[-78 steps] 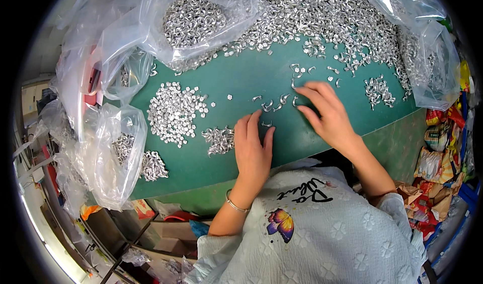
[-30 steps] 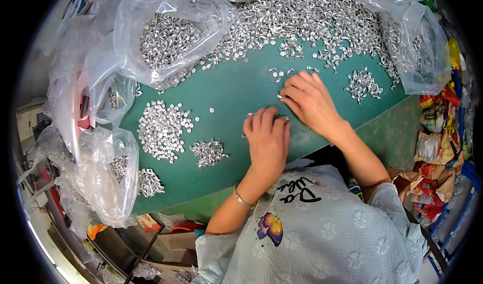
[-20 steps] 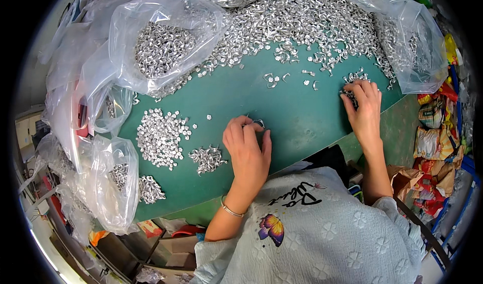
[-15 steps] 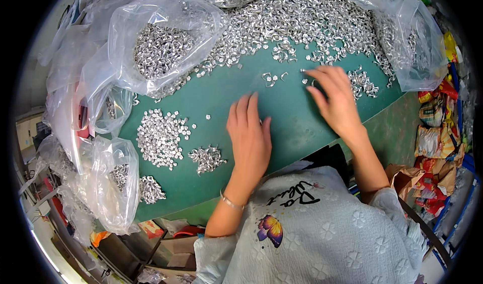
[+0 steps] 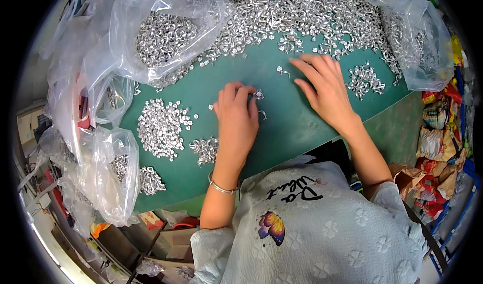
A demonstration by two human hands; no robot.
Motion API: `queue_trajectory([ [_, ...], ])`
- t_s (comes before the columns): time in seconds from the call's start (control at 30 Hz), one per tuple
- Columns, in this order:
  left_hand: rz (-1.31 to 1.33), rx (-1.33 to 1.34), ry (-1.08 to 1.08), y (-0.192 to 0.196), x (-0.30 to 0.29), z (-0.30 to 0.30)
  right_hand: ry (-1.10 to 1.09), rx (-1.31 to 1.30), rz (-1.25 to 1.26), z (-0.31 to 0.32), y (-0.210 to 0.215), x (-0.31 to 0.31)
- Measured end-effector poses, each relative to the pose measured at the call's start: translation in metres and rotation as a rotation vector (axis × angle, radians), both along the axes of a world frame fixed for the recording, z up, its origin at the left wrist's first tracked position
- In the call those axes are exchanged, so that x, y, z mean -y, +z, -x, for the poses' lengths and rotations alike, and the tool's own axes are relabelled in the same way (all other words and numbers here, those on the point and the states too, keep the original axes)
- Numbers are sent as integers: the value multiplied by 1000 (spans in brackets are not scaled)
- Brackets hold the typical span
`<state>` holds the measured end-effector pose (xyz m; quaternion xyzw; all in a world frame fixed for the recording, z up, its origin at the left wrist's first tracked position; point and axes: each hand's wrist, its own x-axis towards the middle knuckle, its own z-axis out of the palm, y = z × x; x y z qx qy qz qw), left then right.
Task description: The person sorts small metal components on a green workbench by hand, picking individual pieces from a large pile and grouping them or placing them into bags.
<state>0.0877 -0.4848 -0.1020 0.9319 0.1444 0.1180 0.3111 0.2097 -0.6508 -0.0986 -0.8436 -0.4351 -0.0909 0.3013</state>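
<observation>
Green counter under me, cluttered workshop floor around it, clear plastic bags piled along the left edge. Going left to right: a bag at lower left holds some small silver metal parts, and a tiny heap sits just beside it. Above that, a round sorted pile of flatter-looking silver pieces, then a smaller clump near my left wrist. Upper left, a big open bag with a fair load of parts inside.

My left hand lies palm down on the counter, fingers curled in, with a small silver piece pinched at the fingertips; another loose piece lies just beside the hand. My right hand is spread flat and open, holding nothing I can see, fingertips near a stray part and reaching toward the main heap.

That unsorted heap runs across the whole top of the frame and is by far the biggest mass. A small clump sits right of my right hand, and another bag at upper right.

Judgement: sorting is early to mid. A few small piles done, most of the parts left.
</observation>
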Motion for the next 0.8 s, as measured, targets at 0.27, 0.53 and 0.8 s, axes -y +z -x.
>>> queue_trajectory([
  [0.27, 143, 38, 144, 6, 7, 42, 132, -111, 132, 20, -8, 5],
  [0.53, 76, 45, 193, 8, 12, 66, -14, -32, 69, 11, -14, -12],
  [0.8, 72, 22, 245, 8, 24, 73, 89, -144, 113, 47, -2, -13],
])
